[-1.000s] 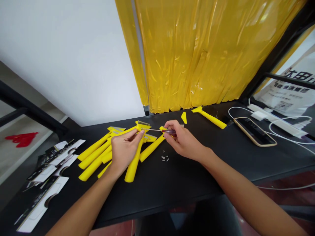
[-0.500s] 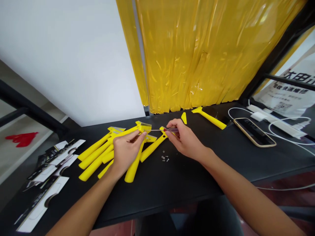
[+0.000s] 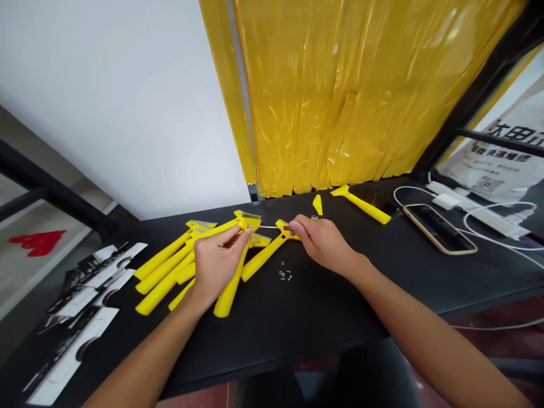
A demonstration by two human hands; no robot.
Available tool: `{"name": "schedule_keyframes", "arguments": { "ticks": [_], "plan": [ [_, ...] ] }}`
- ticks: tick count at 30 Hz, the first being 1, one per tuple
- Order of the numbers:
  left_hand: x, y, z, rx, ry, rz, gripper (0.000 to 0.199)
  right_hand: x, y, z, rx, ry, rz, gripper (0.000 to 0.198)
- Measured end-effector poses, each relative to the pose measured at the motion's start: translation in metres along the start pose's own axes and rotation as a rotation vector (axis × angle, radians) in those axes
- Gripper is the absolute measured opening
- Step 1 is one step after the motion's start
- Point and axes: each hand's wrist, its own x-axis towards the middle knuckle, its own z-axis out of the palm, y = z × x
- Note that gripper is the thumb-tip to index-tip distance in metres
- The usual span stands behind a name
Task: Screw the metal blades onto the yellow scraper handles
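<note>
My left hand (image 3: 219, 263) is closed, with thumb and forefinger pinching the head of a yellow scraper (image 3: 243, 222) that has a clear blade edge. My right hand (image 3: 325, 241) wraps round a screwdriver (image 3: 287, 228), its handle mostly hidden in my fist. The thin shaft points left and its tip meets the scraper's head. Several more yellow scrapers (image 3: 157, 289) lie in a pile under and beside my left hand. Another scraper (image 3: 263, 258) rests between my hands. Small screws and nuts (image 3: 283, 275) are scattered on the black table below the shaft.
At the back lie a yellow scraper handle (image 3: 368, 208) and a small yellow piece (image 3: 317, 204). A phone (image 3: 440, 228), white cables and a power strip (image 3: 480, 209) occupy the right. Black-and-white cards (image 3: 76, 351) are stacked on the left. A yellow plastic curtain (image 3: 331, 102) hangs behind.
My right hand has turned and closed more fully round the screwdriver handle, shifting slightly right. My left hand stays almost still, holding the scraper.
</note>
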Motion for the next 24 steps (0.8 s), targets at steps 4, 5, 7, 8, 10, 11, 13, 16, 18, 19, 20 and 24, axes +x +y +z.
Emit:
{"name": "schedule_keyframes", "arguments": {
  "ticks": [4, 5, 7, 8, 10, 11, 13, 16, 18, 19, 20, 24],
  "plan": [
    [0.0009, 0.0019, -0.0010, 0.008, -0.008, 0.002, 0.034, -0.0009, -0.0019, 0.0002, 0.071, 0.017, -0.001, 0.027],
    [0.0011, 0.0015, -0.0011, 0.008, -0.012, -0.005, 0.034, -0.0010, -0.0022, 0.0003, 0.091, 0.021, -0.010, 0.027],
    [0.0011, 0.0000, -0.0008, 0.001, -0.011, -0.014, 0.034, -0.0004, -0.0017, 0.0007, 0.087, 0.029, -0.020, 0.024],
    [0.0010, -0.0007, -0.0005, -0.004, -0.009, -0.016, 0.033, 0.0002, -0.0011, 0.0008, 0.061, 0.035, -0.016, 0.023],
    [0.0004, -0.0012, 0.0002, -0.006, 0.000, -0.015, 0.032, 0.0018, 0.0004, 0.0008, -0.005, 0.049, 0.006, 0.032],
    [0.0001, -0.0009, 0.0006, -0.002, -0.002, -0.007, 0.032, 0.0025, 0.0010, 0.0007, -0.026, 0.051, 0.015, 0.036],
    [-0.0005, 0.0004, 0.0012, 0.019, -0.016, 0.019, 0.033, 0.0032, 0.0014, 0.0005, -0.024, 0.059, 0.017, 0.035],
    [-0.0006, 0.0017, 0.0016, 0.048, -0.012, 0.047, 0.034, 0.0026, 0.0008, 0.0010, 0.039, 0.071, 0.018, 0.025],
    [-0.0002, 0.0014, 0.0013, 0.043, -0.001, 0.037, 0.033, 0.0019, 0.0004, 0.0013, 0.060, 0.049, 0.011, 0.024],
    [0.0000, 0.0010, 0.0010, 0.037, -0.001, 0.032, 0.033, 0.0017, 0.0002, 0.0013, 0.045, 0.031, 0.004, 0.023],
    [0.0001, 0.0006, 0.0006, 0.033, -0.002, 0.028, 0.033, 0.0015, -0.0002, 0.0012, 0.017, 0.013, -0.003, 0.025],
    [0.0008, -0.0001, -0.0006, 0.047, 0.001, 0.039, 0.035, 0.0006, -0.0026, 0.0007, -0.014, -0.016, -0.021, 0.033]
  ]
}}
